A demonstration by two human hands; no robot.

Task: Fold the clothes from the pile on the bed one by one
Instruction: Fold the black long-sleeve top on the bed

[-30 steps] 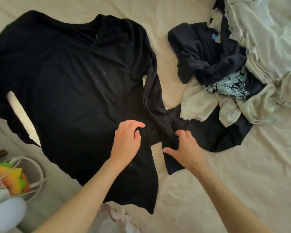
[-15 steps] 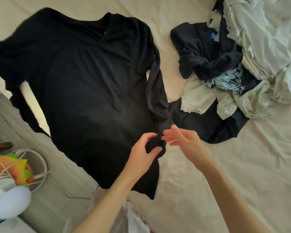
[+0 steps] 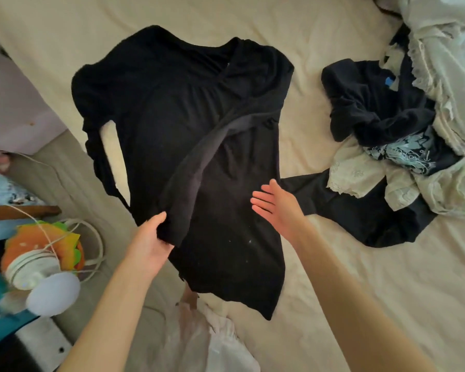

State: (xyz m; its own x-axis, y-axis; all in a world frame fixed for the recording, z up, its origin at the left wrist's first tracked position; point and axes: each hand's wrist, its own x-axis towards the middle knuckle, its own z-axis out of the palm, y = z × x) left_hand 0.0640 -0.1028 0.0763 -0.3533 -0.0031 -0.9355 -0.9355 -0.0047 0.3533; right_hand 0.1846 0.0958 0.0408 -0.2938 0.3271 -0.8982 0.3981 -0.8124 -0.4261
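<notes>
Pulled across the black top (image 3: 156,108), one sleeve (image 3: 196,162) now lies diagonally. Left hand (image 3: 152,242) grips its cuff; right hand (image 3: 275,204) hovers flat-fingered beside one pile (image 3: 403,135).

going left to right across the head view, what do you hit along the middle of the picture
orange and green toy → left hand gripping the folded-over sleeve → black top → right hand, open above the top → pile of clothes on the bed

A home bedroom: cream-sheeted bed (image 3: 333,304), heap of clothes (image 3: 403,135) at two o'clock, burger-shaped plush (image 3: 62,237) and cables at eight
</notes>
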